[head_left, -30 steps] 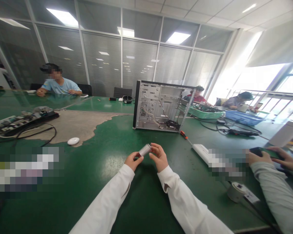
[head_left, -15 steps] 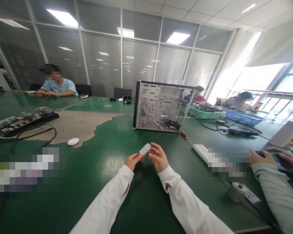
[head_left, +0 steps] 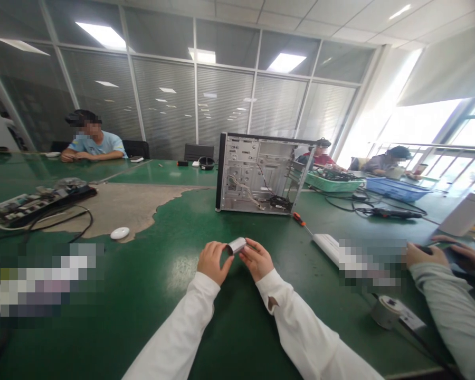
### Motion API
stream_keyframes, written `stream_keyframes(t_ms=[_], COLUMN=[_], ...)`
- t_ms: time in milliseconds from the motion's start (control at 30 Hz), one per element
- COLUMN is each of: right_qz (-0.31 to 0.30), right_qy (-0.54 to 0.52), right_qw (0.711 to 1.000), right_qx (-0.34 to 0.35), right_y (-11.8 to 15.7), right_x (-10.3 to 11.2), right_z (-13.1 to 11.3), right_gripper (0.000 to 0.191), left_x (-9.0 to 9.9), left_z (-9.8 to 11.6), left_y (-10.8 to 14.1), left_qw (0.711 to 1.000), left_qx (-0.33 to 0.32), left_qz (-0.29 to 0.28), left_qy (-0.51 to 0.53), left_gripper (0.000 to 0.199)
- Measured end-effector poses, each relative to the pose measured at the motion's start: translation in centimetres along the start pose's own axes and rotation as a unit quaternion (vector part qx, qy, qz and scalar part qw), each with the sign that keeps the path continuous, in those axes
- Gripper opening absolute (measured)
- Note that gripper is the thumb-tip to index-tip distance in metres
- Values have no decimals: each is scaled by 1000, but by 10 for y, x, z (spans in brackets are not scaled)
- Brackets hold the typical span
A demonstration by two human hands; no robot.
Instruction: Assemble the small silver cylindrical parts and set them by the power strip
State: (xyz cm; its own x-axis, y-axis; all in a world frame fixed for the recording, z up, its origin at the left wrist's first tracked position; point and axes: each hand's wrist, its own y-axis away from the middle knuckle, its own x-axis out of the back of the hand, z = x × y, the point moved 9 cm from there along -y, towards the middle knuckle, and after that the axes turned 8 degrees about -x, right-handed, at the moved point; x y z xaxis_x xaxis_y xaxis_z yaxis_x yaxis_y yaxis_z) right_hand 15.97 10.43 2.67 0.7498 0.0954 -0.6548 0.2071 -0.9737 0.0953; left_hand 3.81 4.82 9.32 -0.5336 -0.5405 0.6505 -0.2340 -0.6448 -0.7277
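Observation:
A small silver metal piece [head_left: 236, 245], blocky with a darker left end, is held above the green table between my two hands. My left hand [head_left: 214, 263] curves around its left end, index finger and thumb forming a C with a gap behind the piece. My right hand [head_left: 258, 259] grips the right end between thumb and fingers. Beyond my hands stands an open computer case [head_left: 259, 171], its bare metal inside and some cables showing. An orange-handled screwdriver [head_left: 300, 219] lies by the case's lower right corner.
A white power strip [head_left: 326, 247] lies right of my hands, partly blurred out. A white oval object [head_left: 120, 233] and a cable-strewn black tray [head_left: 43, 200] are left. Another person's hands [head_left: 427, 256] work at the right. Green [head_left: 334, 182] and blue baskets [head_left: 398, 189] stand farther back.
My left hand has shifted its grip from a pinch below the silver piece to a curve around its left end. The right fingers have closed on the piece, which is tilted flatter.

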Motion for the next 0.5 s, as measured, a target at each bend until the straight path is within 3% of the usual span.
stream_keyframes(t_ms=[333,500], right_qz=[47,43], right_qy=[-22,-45], right_qw=[999,997], right_qx=[-2,-49], right_y=[3,3], right_x=[6,3], right_z=[-1,10], right_gripper=[29,23], left_x=[2,3], left_z=[21,29], left_y=[-1,0], left_qw=[992,991], left_qx=[-101,-121], left_qz=[13,15], left_qy=[-74,-52], left_gripper=[29,29])
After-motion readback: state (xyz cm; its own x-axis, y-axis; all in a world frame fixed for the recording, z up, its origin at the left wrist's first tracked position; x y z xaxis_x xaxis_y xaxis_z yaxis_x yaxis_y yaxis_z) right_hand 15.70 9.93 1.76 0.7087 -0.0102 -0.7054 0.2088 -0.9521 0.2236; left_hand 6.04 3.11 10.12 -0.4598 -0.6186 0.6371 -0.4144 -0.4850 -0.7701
